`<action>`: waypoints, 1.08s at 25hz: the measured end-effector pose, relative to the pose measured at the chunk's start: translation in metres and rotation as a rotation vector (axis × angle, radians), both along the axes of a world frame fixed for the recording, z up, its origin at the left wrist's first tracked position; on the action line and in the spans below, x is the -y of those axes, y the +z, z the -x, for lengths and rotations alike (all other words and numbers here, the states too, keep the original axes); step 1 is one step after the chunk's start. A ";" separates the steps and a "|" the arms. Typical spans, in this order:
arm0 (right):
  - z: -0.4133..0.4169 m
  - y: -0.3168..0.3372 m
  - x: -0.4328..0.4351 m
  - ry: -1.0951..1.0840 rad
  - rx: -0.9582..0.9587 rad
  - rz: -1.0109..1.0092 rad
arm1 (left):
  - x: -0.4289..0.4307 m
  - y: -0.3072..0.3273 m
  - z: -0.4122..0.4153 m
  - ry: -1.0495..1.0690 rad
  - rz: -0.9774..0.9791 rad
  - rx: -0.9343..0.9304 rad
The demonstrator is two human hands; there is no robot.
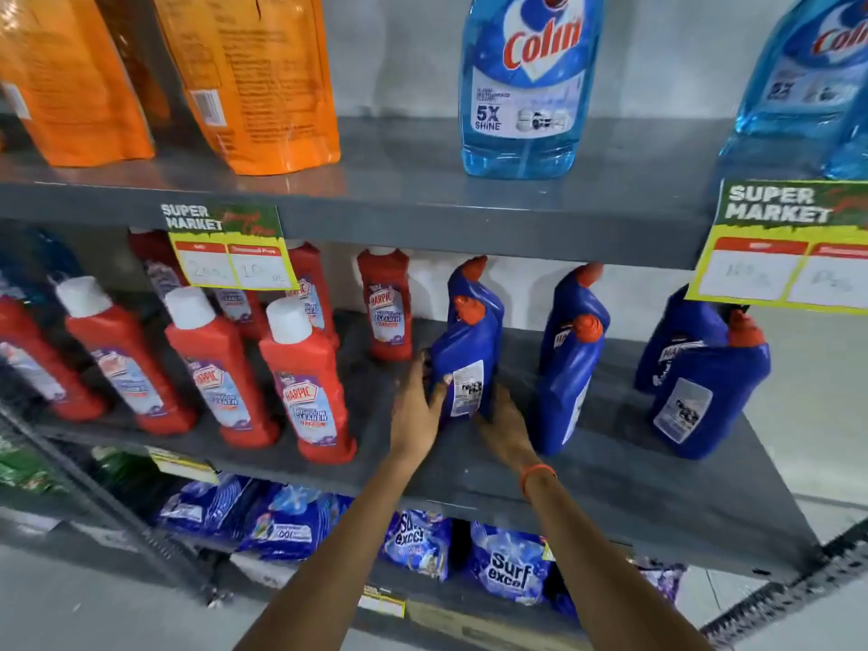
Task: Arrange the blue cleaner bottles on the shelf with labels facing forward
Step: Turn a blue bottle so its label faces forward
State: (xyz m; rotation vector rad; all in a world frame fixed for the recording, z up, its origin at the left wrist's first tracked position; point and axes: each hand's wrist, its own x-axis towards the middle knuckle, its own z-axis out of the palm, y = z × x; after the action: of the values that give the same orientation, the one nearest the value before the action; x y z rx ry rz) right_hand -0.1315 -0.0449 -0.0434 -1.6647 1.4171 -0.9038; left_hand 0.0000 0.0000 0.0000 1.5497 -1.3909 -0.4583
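bare forearms, orange wristband (538, 476) on right wrist

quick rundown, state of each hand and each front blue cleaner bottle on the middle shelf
left hand: on the left side of the held blue bottle
right hand: at that bottle's base, right side
held blue bottle: upright, back label toward camera
middle blue bottle: upright, turned sideways, untouched
right blue bottle: upright, back label toward camera, untouched
red Harpic bottles: upright, labels forward

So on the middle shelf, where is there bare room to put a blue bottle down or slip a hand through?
The middle shelf is bare along its front edge, right of the hands, and in the gap between the middle blue pair and the right blue pair. It is crowded on the left among the red bottles.
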 end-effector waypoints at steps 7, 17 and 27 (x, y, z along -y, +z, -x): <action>-0.002 -0.007 0.009 0.026 0.150 -0.063 | 0.019 -0.003 -0.010 -0.020 -0.010 -0.185; -0.001 -0.009 -0.014 -0.001 0.234 0.056 | 0.020 0.009 0.000 -0.134 -0.057 -0.313; -0.007 0.004 -0.032 -0.067 0.265 0.231 | 0.006 0.029 0.008 -0.209 -0.058 -0.717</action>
State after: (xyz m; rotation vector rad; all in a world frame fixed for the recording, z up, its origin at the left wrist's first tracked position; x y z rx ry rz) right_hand -0.1249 -0.0126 -0.0394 -1.5974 1.2295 -1.3158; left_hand -0.0078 -0.0056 0.0294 1.1109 -0.9721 -1.0688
